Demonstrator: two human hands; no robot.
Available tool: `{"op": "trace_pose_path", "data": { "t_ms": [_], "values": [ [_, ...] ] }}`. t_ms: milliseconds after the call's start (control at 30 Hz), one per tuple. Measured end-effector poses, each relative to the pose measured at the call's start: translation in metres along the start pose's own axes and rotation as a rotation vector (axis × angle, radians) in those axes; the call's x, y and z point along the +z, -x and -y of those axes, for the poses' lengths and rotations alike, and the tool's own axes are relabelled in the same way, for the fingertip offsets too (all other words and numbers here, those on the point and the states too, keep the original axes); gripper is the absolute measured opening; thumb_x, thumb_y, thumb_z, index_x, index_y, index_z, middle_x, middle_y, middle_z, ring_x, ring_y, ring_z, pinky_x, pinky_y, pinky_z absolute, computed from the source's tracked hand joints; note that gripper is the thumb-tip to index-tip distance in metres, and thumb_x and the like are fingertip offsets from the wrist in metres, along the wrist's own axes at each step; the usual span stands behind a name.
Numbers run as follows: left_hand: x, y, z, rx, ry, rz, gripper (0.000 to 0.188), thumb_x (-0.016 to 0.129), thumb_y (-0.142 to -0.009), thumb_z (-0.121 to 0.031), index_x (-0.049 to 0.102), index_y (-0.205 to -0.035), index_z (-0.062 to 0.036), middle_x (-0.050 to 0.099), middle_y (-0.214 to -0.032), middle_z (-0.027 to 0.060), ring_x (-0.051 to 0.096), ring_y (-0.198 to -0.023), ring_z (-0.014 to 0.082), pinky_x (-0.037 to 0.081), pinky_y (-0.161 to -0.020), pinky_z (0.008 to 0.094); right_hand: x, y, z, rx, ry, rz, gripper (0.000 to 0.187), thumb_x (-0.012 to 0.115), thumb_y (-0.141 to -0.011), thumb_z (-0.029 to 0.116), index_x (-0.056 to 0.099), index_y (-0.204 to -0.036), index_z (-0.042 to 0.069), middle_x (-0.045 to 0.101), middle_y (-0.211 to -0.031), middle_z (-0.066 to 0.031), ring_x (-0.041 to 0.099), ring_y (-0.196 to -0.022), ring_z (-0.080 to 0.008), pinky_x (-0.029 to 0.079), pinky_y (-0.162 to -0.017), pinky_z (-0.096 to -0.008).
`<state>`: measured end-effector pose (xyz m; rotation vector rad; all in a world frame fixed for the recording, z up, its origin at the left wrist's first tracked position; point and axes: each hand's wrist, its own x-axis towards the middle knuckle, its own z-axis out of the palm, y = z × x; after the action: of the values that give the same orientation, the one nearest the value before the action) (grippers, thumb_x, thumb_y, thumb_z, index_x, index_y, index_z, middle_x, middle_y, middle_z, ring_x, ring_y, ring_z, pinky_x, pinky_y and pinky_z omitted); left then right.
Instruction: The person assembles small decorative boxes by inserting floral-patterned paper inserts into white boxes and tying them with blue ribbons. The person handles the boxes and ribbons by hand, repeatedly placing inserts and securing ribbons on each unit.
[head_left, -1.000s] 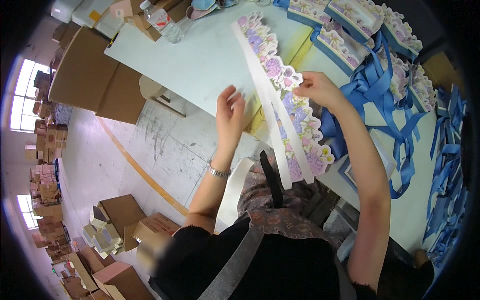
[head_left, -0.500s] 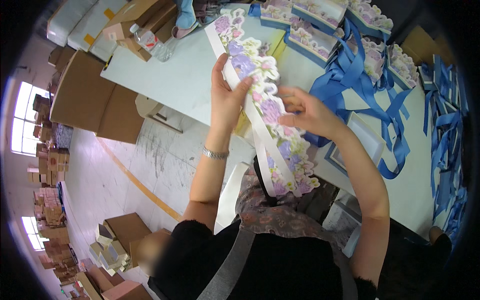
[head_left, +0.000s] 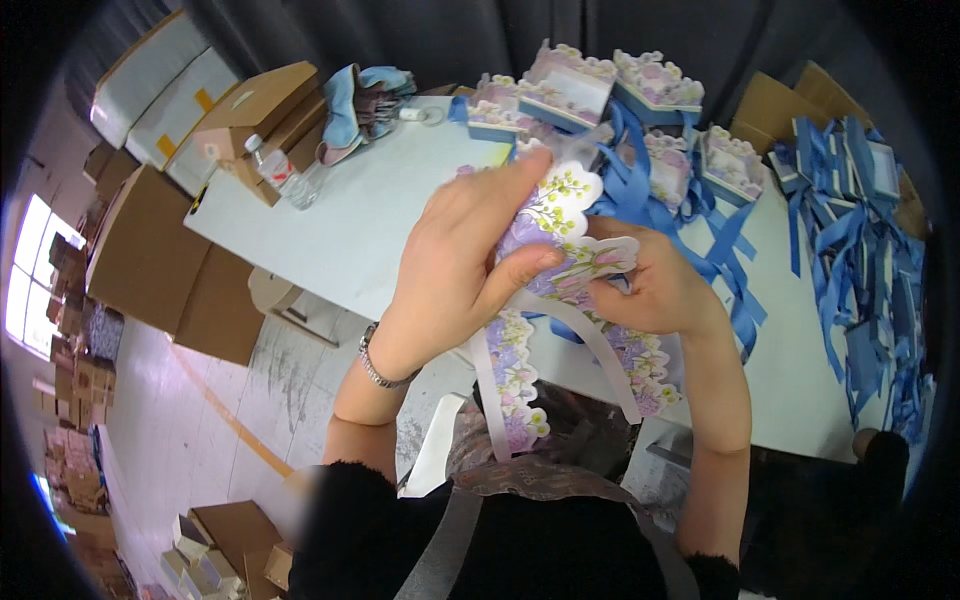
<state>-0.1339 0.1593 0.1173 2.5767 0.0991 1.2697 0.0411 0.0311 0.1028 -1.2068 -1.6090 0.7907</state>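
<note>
Above the table's front edge I hold printed card strip with purple flowers, green sprigs and a scalloped edge. My left hand is closed on its upper part, thumb in front and fingers behind. My right hand pinches a bent scalloped section at the right. Two lengths hang below my hands, a left tail and a right tail, each with a plain white band along one edge. Whether they are one bent piece or two is hidden by my hands.
Floral-trimmed blue boxes and loose blue ribbons lie beyond and right of my hands. More ribboned boxes are heaped at the far right. A water bottle and cardboard boxes stand on the table's left end.
The strip was stretched out diagonally; now its upper part is bent between my hands and its lower ends hang apart. My right hand has closed on it. The view has tilted up.
</note>
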Motion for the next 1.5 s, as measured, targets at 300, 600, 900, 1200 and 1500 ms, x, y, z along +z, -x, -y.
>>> {"op": "trace_pose_path", "data": {
  "t_ms": [300,600,900,1200,1500],
  "values": [
    [0.020,-0.010,0.007,-0.274,-0.006,-0.252,0.031,0.064,-0.087,-0.023,0.057,-0.066,-0.0009,0.046,-0.053,0.0112,0.039,-0.044,0.0214,0.034,-0.044,0.0308,-0.006,0.023,0.005,0.239,0.168,-0.139,0.030,0.071,-0.077,0.011,0.062,-0.103,-0.001,0.065,-0.089,-0.0043,0.057,-0.078,-0.0065,0.047,-0.069,-0.0241],
    [0.027,-0.038,0.055,-0.377,0.475,-0.127,0.024,0.065,-0.087,-0.019,0.069,-0.101,-0.0005,0.062,-0.069,-0.0018,0.046,-0.058,0.0023,0.036,-0.051,0.0173,-0.030,0.039,-0.033,0.342,0.155,0.074,0.017,0.074,-0.076,0.010,0.067,-0.088,-0.001,0.063,-0.076,0.0031,0.050,-0.069,-0.0016,0.041,-0.059,-0.0197],
    [0.055,-0.037,0.027,0.165,-0.519,-0.141,0.059,0.070,-0.076,-0.028,0.051,-0.128,-0.0061,0.045,-0.135,0.0156,0.047,-0.118,0.0327,0.033,-0.095,0.0540,-0.022,0.037,-0.036,0.145,-0.191,-0.298,0.019,0.064,-0.085,0.011,0.065,-0.098,-0.003,0.063,-0.083,0.0019,0.051,-0.075,-0.0030,0.043,-0.064,-0.0212],
    [0.095,-0.034,0.024,0.010,-0.071,-0.160,0.017,0.070,-0.080,-0.020,0.066,-0.070,-0.0068,0.060,-0.060,0.0076,0.055,-0.047,0.0234,0.041,-0.043,0.0310,-0.042,0.025,-0.027,0.190,-0.068,-0.488,0.021,0.068,-0.082,0.010,0.064,-0.098,-0.004,0.066,-0.085,-0.0028,0.056,-0.073,-0.0052,0.045,-0.063,-0.0215],
    [0.103,-0.093,0.041,0.178,-0.666,-0.418,0.020,0.065,-0.082,-0.025,0.066,-0.091,-0.0079,0.064,-0.087,0.0095,0.058,-0.089,0.0268,0.038,-0.085,0.0441,-0.041,0.057,-0.041,0.226,-0.116,-0.333,0.022,0.069,-0.083,0.013,0.066,-0.100,-0.001,0.068,-0.085,-0.0033,0.057,-0.077,-0.0051,0.047,-0.069,-0.0224]
  ]
}}
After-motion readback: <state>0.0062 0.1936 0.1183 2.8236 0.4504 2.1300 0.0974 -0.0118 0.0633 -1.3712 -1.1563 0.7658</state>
